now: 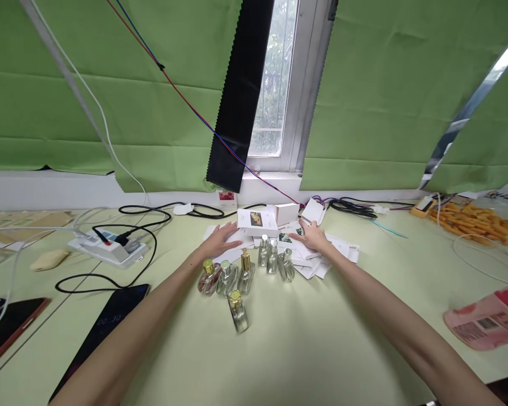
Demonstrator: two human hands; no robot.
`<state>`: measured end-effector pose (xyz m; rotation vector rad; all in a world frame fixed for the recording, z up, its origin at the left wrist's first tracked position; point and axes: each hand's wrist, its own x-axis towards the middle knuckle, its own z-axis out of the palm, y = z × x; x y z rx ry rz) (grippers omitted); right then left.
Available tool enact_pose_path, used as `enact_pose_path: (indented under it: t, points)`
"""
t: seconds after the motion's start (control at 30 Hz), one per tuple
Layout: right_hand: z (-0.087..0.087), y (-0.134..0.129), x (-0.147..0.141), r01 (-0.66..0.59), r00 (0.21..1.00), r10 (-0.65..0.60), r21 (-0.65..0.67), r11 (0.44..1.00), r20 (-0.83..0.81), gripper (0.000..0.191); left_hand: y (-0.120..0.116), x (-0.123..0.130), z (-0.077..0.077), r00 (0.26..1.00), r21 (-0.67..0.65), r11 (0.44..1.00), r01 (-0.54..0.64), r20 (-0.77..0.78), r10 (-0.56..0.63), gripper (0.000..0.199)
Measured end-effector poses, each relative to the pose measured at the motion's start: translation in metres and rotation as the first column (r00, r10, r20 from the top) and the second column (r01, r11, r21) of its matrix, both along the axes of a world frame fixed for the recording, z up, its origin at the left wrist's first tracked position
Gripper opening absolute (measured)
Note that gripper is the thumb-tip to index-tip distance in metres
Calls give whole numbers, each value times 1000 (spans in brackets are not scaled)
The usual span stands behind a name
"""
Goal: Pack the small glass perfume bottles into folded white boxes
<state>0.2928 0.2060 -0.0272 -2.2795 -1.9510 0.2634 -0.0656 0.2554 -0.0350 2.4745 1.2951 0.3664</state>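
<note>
My left hand [218, 239] reaches forward with its fingers apart, at the left edge of a pile of white cardboard boxes. Over the pile's right part lies my right hand [312, 237], fingers spread on the flattened white boxes [311, 262]. Between the hands sits a white box with a dark picture [257, 220], and behind it a plain white box [287, 213]. Nearer me stand several small glass bottles: a gold-capped pinkish one [209, 279], a pale-capped one [227, 279], a tall gold-topped one [246, 276] and clear ones [287, 266]. A gold-capped bottle [238, 313] is closest.
At left are a power strip [110, 248] with black cables, a phone [105, 327] showing a timer, and a beige oval object [49, 260]. Coiled black cable [351, 207] lies by the wall. A pink pouch [486, 318] and a bag of orange snacks [469, 220] are at right.
</note>
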Motion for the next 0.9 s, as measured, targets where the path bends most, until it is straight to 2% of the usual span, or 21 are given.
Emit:
enact_pose_path:
  t: [0.23, 0.4, 0.47, 0.5, 0.53, 0.63, 0.77, 0.9]
  points:
    - [15, -9, 1, -9, 999, 12, 80, 997, -30, 74, -4, 0, 2, 998, 16, 1000, 22, 52, -23, 75]
    - [24, 4, 10, 99, 993, -81, 242, 965, -85, 83, -4, 0, 0, 997, -8, 1000, 15, 76, -15, 76]
    - [22, 16, 16, 154, 983, -127, 213, 965, -132, 88, -5, 0, 0, 997, -3, 1000, 13, 80, -12, 76]
    - [20, 22, 19, 169, 978, -147, 157, 973, -145, 89, -6, 0, 1, 997, 0, 1000, 11, 83, -11, 76]
    - [16, 28, 22, 166, 976, -153, 70, 984, -152, 90, -6, 0, 1, 996, 3, 1000, 10, 87, -10, 76]
    - [4, 40, 26, 82, 984, -82, -6, 997, -157, 87, -7, 1, 2, 994, 5, 1000, 22, 110, -22, 73]
    - [-8, 39, 23, 3, 989, 1, 28, 1000, -148, 79, -6, 1, 1, 989, 4, 1000, 22, 146, -22, 69]
    - [0, 32, 18, 3, 992, 13, 127, 992, -122, 68, -6, 3, 2, 990, -8, 1000, -10, 142, 11, 73]
